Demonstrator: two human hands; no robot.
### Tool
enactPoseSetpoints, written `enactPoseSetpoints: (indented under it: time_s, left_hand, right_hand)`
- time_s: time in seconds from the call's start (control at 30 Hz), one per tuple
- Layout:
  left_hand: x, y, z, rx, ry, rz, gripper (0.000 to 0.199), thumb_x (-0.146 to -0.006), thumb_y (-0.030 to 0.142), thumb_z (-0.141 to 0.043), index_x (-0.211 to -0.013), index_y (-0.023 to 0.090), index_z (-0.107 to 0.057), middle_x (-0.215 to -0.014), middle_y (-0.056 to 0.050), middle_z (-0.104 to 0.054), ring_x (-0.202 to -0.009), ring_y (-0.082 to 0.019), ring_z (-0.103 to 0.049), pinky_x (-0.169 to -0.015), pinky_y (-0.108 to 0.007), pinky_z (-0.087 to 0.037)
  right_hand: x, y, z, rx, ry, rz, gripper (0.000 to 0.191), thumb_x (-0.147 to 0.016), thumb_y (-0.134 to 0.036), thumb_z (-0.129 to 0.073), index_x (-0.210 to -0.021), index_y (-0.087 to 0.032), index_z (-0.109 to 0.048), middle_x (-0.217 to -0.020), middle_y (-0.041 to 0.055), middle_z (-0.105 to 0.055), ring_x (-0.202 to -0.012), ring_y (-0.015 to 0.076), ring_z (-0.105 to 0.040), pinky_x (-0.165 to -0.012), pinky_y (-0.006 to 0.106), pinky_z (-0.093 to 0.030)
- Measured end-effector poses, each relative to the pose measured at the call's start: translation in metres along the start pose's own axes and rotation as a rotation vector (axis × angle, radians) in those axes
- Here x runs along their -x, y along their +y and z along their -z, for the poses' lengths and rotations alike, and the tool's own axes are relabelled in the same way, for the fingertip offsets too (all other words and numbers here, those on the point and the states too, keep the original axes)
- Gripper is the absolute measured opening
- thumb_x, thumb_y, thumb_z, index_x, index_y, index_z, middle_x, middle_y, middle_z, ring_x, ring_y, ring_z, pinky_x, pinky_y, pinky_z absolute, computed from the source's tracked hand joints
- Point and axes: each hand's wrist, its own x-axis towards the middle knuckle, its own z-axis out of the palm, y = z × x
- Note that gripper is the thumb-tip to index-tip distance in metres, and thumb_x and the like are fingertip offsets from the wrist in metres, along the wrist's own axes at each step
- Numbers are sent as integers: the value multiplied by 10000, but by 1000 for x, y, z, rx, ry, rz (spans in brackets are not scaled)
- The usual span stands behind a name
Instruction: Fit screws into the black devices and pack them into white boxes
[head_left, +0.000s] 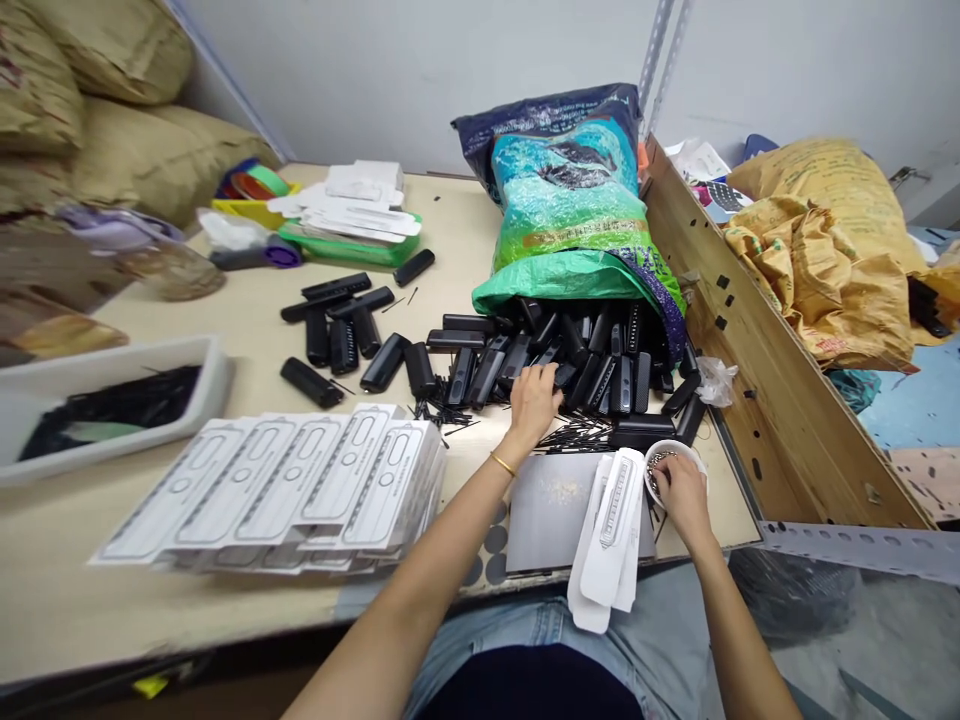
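Note:
My left hand reaches into a heap of black plastic cases spilling from a printed bag. Its thumb and forefinger close on the end of one black plastic case; the other fingers curl over neighbouring pieces. My right hand dips into a white cup of small metal parts, fingers drawn together. What its fingertips pinch, if anything, is too small to make out. Between my forearms, flat white cartons with a printed outline lie on a grey sheet, overhanging the table's front edge.
Stacked white boxes stand left of my left forearm. Thin black sticks lie beneath the heap. A white bin is at far left, a green tray of cartons behind. A wooden board walls off the right side.

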Motion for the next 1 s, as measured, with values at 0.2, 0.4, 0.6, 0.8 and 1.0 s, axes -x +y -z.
enactPoseSetpoints:
  time_s: [0.2, 0.4, 0.6, 0.8, 1.0]
  left_hand:
    - [39, 0, 28, 862, 192, 121, 303, -707, 271, -721, -978, 180, -619, -1104, -83, -600, -1070, -219, -547, -977, -365, -403]
    - [68, 27, 31, 1850, -98, 723, 196, -846, 271, -592, -996, 146, -569, -973, -104, -677, -984, -226, -637, -887, -406, -512]
    - [79, 36, 30, 2045, -157, 935, 215, -931, 202, -439, -1051, 93, -581, -991, -140, -683, -926, -189, -662, -844, -337, -553]
    - [86, 32, 31, 2089, -106, 961, 248, -930, 230, -456, -1077, 89, -597, -1025, -137, -683, -931, -180, -658, -870, -326, -542]
    - [89, 30, 35, 2100, -76, 985, 252, -929, 227, -461, -1086, 83, -595, -1033, -132, -683, -935, -174, -656, -890, -318, -533]
  right_hand:
    - [-3, 11, 1, -260, 51, -160, 218, -830, -330, -444, -800, -193, -611, -818, 72, -671, -764, 235, -591, -746, 367, -414]
    - [3, -8, 12, -905, 82, -333, 217, -751, -407, -617, -769, -191, -616, -775, 46, -683, -698, 182, -593, -692, 317, -457]
    - [8, -69, 23, -1517, -63, -348, 224, -696, -345, -732, -799, -206, -590, -784, -1, -674, -638, 103, -561, -660, 250, -450]
    - [11, -117, 11, -1290, -23, -149, 158, -769, -313, -675, -864, -191, -640, -815, 22, -677, -781, 141, -602, -734, 270, -451]
    - [12, -133, 4, -1157, 156, -112, 132, -799, -309, -639, -845, -185, -639, -829, 37, -670, -776, 164, -604, -744, 321, -466]
